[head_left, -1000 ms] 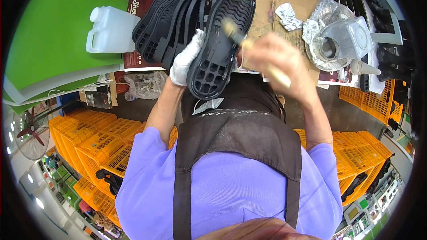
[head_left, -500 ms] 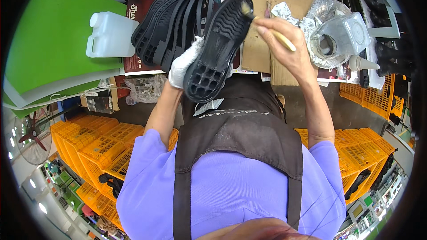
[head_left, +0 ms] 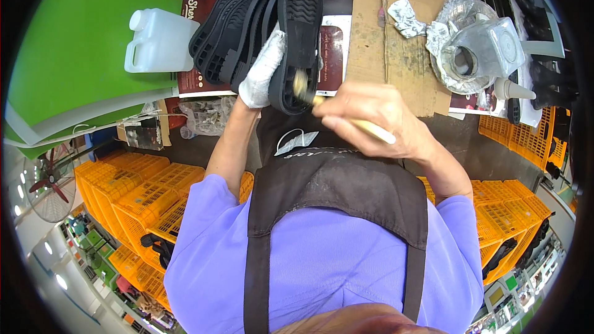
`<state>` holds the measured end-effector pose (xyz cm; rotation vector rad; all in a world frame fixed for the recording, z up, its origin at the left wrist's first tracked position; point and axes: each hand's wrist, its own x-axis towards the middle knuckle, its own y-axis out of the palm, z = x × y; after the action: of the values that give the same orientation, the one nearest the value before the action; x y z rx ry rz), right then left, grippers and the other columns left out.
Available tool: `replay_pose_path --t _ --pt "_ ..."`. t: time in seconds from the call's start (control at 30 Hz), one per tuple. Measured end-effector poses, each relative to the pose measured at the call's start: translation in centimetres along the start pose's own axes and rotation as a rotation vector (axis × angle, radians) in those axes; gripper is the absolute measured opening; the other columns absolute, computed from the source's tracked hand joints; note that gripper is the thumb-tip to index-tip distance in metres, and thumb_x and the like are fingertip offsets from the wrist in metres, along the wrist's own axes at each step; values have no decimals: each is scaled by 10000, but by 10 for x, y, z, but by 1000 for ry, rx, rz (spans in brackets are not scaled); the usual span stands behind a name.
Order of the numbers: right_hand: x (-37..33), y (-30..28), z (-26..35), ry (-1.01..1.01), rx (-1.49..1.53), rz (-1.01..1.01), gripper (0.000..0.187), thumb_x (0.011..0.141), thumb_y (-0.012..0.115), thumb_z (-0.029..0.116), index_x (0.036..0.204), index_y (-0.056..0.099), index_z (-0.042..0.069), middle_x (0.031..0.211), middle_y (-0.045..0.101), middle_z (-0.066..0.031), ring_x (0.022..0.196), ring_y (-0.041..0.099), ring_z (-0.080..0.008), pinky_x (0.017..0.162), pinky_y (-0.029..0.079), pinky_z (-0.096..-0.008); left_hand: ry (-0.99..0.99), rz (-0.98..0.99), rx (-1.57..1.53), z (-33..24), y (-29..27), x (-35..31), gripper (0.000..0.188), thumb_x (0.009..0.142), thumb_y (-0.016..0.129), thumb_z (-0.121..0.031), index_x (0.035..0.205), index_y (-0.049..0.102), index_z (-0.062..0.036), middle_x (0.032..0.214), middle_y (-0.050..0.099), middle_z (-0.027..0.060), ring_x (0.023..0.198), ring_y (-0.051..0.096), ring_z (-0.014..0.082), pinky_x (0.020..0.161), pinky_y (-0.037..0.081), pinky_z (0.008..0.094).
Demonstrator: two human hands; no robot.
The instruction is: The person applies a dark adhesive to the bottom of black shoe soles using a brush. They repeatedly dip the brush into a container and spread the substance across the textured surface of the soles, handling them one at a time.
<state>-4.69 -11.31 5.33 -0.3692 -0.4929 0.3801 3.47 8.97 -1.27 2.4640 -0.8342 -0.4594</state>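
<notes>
A black shoe sole stands nearly upright at the centre, its wavy, ribbed face turned towards me and its squared heel pockets at the near end. Closed on its left edge is my left hand, in a white glove; some of its fingers are hidden behind the sole. My bare right hand grips a brush by its pale handle. The brush's light bristles touch or hover just over the heel pockets, slightly blurred. Several more black soles lean together just left of the held one.
A white plastic jug stands at the left beside a green surface. On the right, stained cardboard lies near a clear square container on crumpled foil and a white nozzle bottle. Orange crates are stacked at both sides.
The sole and my left hand have shifted away from me, and the sole is less slanted. My right hand has brought the brush from the far end down to the near heel end.
</notes>
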Motion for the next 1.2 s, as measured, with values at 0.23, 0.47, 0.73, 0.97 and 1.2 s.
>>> replay_pose_path --t 0.23,0.47,0.73,0.97,1.2 --pt "33 -30 -24 709 436 -47 278 797 598 268 825 675 3 606 604 -50 480 528 -63 426 425 -197 174 135 580 -4 12 4 613 935 384 -239 1406 123 53 1436 256 169 1331 237 222 1078 181 311" --pt "53 -61 -58 457 113 -385 235 844 583 230 869 668 12 643 599 -26 545 523 -54 493 429 -190 186 164 520 -9 27 -5 647 923 410 -262 1406 122 59 1425 279 168 1327 253 226 1084 159 319" --pt "21 -34 -49 -122 -179 -8 272 760 623 37 1028 615 80 845 578 -101 765 577 -284 677 477 -358 -100 405 -641 12 0 -1 564 964 240 -449 1378 291 -69 1297 455 148 1113 520 280 958 424 397" --pt "1 -33 -10 -195 69 133 216 758 660 37 970 620 21 809 590 -103 721 588 -251 612 483 -333 -142 113 -389 14 12 15 578 955 226 -444 1298 388 -8 1180 530 193 1016 575 287 888 464 412" --pt "-56 -94 -20 -79 426 -680 267 819 650 211 915 630 -37 749 582 -119 631 559 -176 545 451 -251 -101 241 -387 -44 71 21 628 951 186 -495 1320 355 -16 1161 530 226 976 590 288 885 457 402"
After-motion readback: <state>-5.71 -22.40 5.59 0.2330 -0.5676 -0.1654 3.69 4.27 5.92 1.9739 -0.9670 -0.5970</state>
